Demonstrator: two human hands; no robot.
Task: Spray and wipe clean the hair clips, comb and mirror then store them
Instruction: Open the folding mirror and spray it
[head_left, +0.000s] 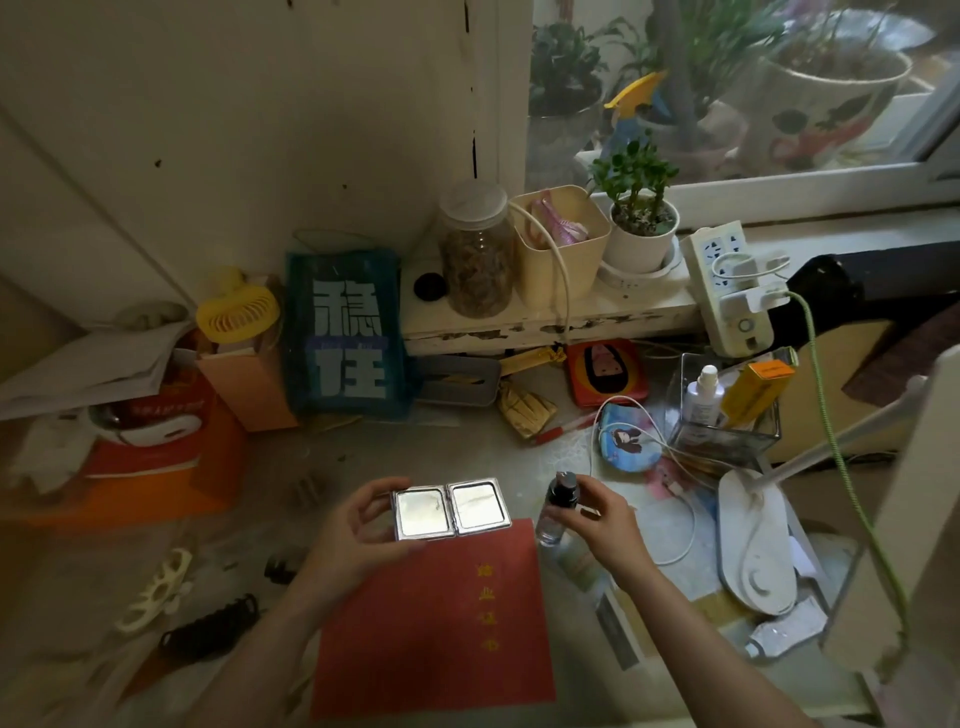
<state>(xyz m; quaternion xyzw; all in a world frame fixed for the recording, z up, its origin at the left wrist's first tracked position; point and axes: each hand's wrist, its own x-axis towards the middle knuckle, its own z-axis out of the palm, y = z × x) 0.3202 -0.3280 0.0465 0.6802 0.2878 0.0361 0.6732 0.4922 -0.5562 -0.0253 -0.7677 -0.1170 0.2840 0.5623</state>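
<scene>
Dim desk (467, 457) | left hand (343, 540) grips mirror (450, 508) | right hand (597, 519) grips half-hidden spray bottle (556, 512)

Daylight came in through the window (779, 88) at upper right, and that was the only light, leaving the near counter (467, 452) dim. The wall (234, 104) on the left was pale cream, flecked with dark marks, with a cracked seam running down beside the window frame. Beyond the glass, potted plants (831, 83) crowded the outer ledge. Inside, the white sill (545, 317) showed paint chipped along its front edge; a small potted plant (641, 218), a jar (475, 249) and a cream bin (561, 244) stood on it. A power strip (727, 286) leaned at the sill's right end. The counter's surface looked pale and cluttered, with a white lamp base (753, 540) at right.
</scene>
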